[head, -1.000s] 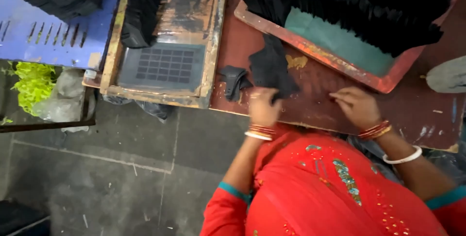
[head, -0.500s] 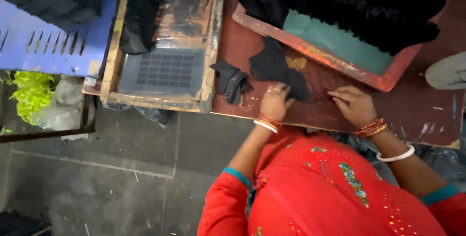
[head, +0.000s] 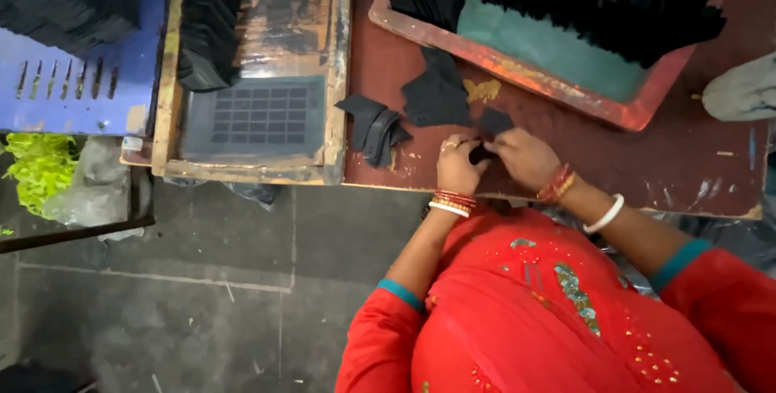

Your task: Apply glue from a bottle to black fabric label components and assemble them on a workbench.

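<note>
Left hand [head: 457, 168] and right hand [head: 524, 157] pinching small black piece [head: 482, 153] between them | on red worktop [head: 647, 162], 6 o'clock edge | black scraps [head: 436, 98] at 11 o'clock | tray [head: 558, 57] at 1 o'clock

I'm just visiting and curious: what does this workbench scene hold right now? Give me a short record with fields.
Left hand: on the reddish-brown table, touching a small black piece
Right hand: touching the same piece from the other side
Nearby: loose black pieces and a curled black bundle just beyond the hands
Tray: red-rimmed, green floor, heaped with black pieces
Wooden frame: left of the table, holds a dark grid screen and a black stack
Wrists: red and white bangles
</note>
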